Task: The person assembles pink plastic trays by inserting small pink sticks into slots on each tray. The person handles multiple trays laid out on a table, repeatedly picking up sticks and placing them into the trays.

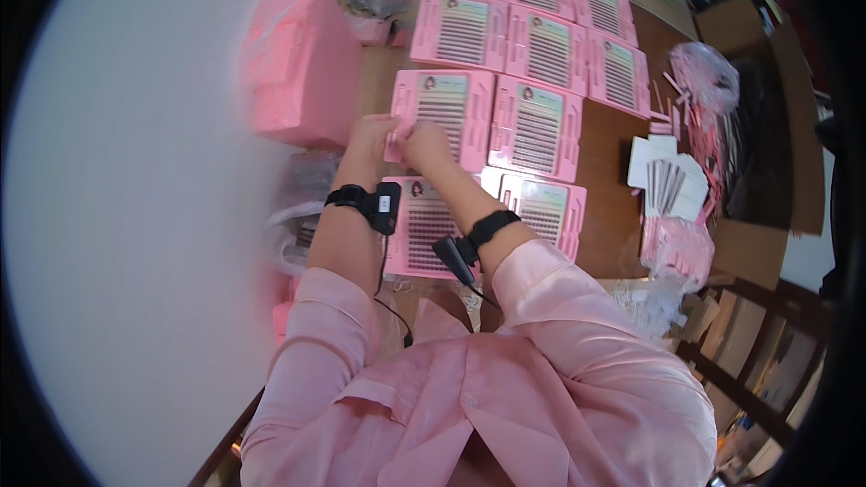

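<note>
Pink trays of false lashes are laid out in neat rows across a brown table [613,140], set edge to edge — apparently so each can be reached in turn. One tray [444,117] is pinched at its near left corner by both hands: the left hand [372,135] and the right hand [426,144] are closed together on its edge, fingertips meeting, as if something small is being pressed or peeled there. More trays lie just below the wrists. A pink box [302,59] stands beyond the left hand; to the right of the right hand, loose white cards [667,182] and a clear bag of pink strips [705,72] are kept — near, yet apart.
</note>
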The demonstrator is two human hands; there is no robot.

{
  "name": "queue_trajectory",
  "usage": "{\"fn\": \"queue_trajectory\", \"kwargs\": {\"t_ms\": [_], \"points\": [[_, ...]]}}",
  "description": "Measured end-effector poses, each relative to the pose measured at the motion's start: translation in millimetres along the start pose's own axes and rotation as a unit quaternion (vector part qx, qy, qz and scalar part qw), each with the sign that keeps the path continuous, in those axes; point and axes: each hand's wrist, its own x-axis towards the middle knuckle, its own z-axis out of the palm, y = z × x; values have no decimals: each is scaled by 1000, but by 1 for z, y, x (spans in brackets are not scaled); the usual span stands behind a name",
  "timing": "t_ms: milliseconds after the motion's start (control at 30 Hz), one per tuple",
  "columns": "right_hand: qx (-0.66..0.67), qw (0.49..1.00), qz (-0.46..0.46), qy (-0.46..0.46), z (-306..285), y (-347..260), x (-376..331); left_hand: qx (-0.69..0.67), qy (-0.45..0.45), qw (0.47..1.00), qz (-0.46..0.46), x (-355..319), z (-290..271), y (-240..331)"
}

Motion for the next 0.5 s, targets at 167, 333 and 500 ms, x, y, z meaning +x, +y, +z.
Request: {"fn": "queue_trajectory", "kwargs": {"t_ms": [167, 333, 500], "points": [[233, 965, 18, -120, -87, 43, -102, 151, 8, 988, 30, 22, -7, 0], [193, 970, 143, 37, -186, 149, -225, 223, 31, 973, 55, 5, 11, 11], [66, 885, 302, 349, -284, 300, -338, 174, 55, 978, 101, -48, 19, 15]]}}
